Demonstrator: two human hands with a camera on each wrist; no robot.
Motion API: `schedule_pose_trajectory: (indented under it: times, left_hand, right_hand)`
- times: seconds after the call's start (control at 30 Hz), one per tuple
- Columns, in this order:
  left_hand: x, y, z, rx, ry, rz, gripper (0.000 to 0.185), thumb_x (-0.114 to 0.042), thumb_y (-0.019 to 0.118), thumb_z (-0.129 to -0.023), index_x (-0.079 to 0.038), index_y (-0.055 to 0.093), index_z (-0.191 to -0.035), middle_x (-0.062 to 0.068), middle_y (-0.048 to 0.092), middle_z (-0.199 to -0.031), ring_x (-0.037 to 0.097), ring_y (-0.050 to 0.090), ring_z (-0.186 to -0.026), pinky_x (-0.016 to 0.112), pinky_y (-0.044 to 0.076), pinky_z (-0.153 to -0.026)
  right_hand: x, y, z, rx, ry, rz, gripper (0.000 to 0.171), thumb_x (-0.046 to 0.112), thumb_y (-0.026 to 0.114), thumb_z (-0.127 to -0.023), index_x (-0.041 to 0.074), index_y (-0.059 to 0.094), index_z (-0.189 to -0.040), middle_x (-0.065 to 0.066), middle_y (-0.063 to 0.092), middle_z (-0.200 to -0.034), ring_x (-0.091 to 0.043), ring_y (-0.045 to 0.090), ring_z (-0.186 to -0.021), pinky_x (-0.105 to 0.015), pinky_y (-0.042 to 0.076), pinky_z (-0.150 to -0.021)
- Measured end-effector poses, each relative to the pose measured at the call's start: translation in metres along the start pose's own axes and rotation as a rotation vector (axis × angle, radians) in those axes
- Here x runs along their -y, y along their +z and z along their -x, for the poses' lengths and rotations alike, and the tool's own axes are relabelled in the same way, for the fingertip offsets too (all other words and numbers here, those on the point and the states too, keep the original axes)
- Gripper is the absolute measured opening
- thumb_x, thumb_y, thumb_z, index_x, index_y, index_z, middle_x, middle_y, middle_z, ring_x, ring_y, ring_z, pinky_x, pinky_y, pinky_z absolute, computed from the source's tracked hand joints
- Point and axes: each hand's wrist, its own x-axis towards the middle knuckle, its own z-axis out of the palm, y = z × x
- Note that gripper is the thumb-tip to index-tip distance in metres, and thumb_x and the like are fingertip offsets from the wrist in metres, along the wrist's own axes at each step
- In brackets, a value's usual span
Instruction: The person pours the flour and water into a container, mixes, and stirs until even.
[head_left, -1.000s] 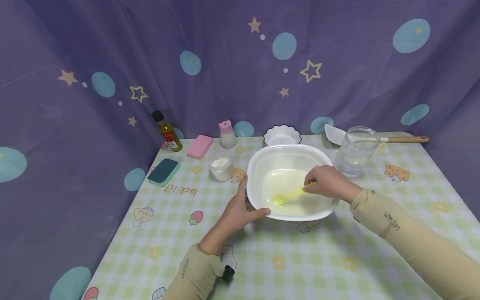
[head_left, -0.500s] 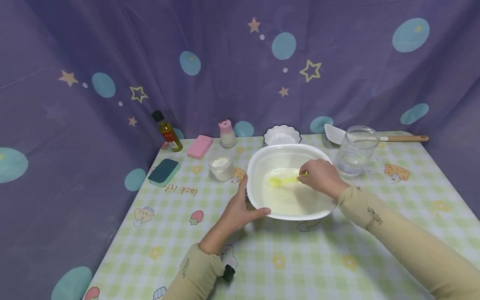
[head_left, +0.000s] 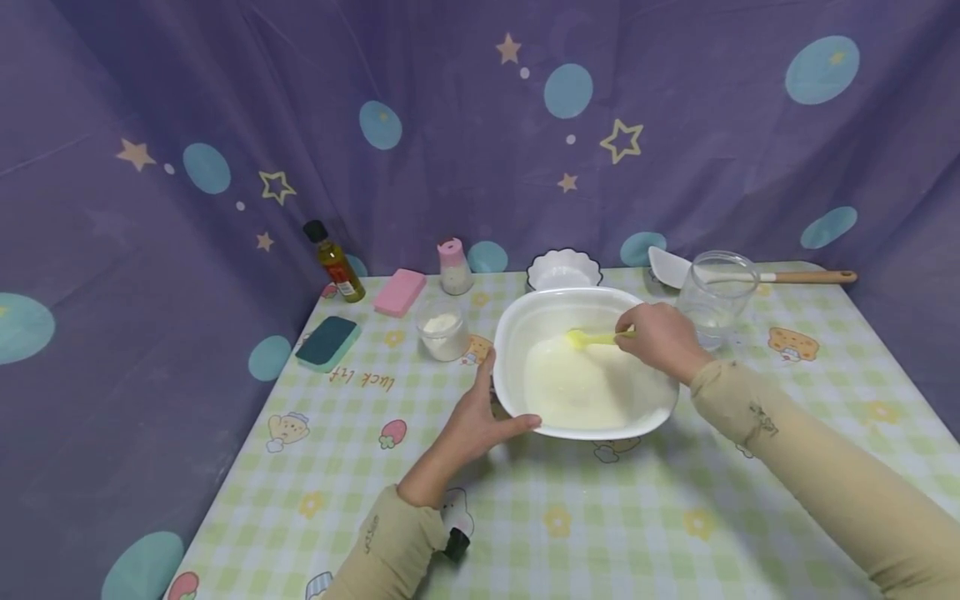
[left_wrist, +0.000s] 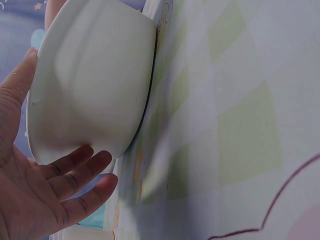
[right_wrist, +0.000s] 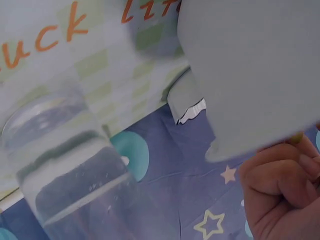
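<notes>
The yellow spoon has swept to the far side of the white bowl, pinched by the right hand. The left hand, fingers relaxed, braces the bowl's near rim so it stays steady.

An oil bottle, a pink sponge and a pink-capped shaker stand along the back of the checked surface, with a green sponge nearer the left edge. A small jar of white powder sits just in front of the shaker. A small scalloped dish, a clear glass jar and a white spatula with a wooden handle lie toward the back right.
</notes>
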Motion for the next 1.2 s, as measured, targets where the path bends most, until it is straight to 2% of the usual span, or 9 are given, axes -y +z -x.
schedule_pose_trajectory:
  times: [0.23, 0.4, 0.63, 0.9, 1.07, 1.2]
  left_hand:
    - [0.0, 0.0, 0.0, -0.005, 0.011, 0.0, 0.121, -0.045, 0.084, -0.074, -0.028, -0.003, -0.157, 0.003, 0.025, -0.159, 0.018, 0.036, -0.138, 0.047, 0.029, -0.111]
    - [0.0, -0.001, 0.0, -0.009, 0.007, 0.006, 0.122, -0.046, 0.084, -0.073, -0.026, -0.002, -0.157, 0.005, 0.028, -0.158, 0.019, 0.039, -0.136, 0.047, 0.03, -0.111]
    - [0.001, -0.001, -0.001, 0.0, -0.008, -0.002, 0.123, -0.049, 0.084, -0.073, -0.024, -0.003, -0.158, 0.008, 0.042, -0.15, 0.018, 0.049, -0.127, 0.047, 0.034, -0.108]
    - [0.001, 0.0, 0.0, -0.003, -0.016, -0.002, 0.123, -0.049, 0.084, -0.072, -0.027, -0.002, -0.158, 0.006, 0.038, -0.152, 0.018, 0.047, -0.129, 0.047, 0.033, -0.109]
    - [0.001, 0.0, -0.001, -0.004, -0.013, -0.002, 0.123, -0.049, 0.084, -0.072, -0.026, -0.002, -0.158, 0.007, 0.038, -0.153, 0.019, 0.047, -0.129, 0.047, 0.033, -0.109]
    - [0.001, 0.0, 0.0, -0.004, -0.015, -0.003, 0.123, -0.048, 0.084, -0.072, -0.026, -0.002, -0.158, 0.007, 0.036, -0.154, 0.018, 0.046, -0.13, 0.047, 0.033, -0.109]
  right_hand:
    - [-0.007, -0.016, 0.008, 0.0, -0.002, 0.019, 0.018, 0.016, 0.068, -0.084, 0.006, 0.076, -0.097, -0.018, 0.071, -0.103, -0.034, 0.064, -0.085, -0.045, 0.051, -0.062]
    - [-0.011, -0.027, 0.013, 0.026, -0.012, 0.014, 0.019, 0.014, 0.067, -0.084, 0.004, 0.076, -0.097, -0.018, 0.071, -0.102, -0.033, 0.065, -0.082, -0.043, 0.051, -0.06]
    - [-0.016, -0.04, 0.018, 0.103, -0.023, -0.013, 0.016, 0.012, 0.068, -0.082, 0.003, 0.077, -0.092, -0.012, 0.073, -0.089, -0.031, 0.064, -0.08, -0.048, 0.051, -0.071]
    - [-0.024, -0.049, 0.023, 0.209, -0.046, -0.038, 0.013, 0.011, 0.069, -0.08, 0.005, 0.078, -0.088, -0.007, 0.072, -0.084, -0.02, 0.063, -0.072, -0.043, 0.052, -0.069]
    - [-0.025, -0.049, 0.022, 0.288, -0.073, -0.064, 0.012, 0.012, 0.071, -0.08, 0.006, 0.078, -0.087, -0.004, 0.073, -0.084, -0.02, 0.065, -0.078, -0.044, 0.053, -0.074]
    - [-0.024, -0.046, 0.023, 0.347, -0.079, -0.109, 0.012, 0.014, 0.071, -0.081, 0.006, 0.079, -0.088, -0.003, 0.073, -0.085, -0.018, 0.066, -0.079, -0.041, 0.054, -0.073]
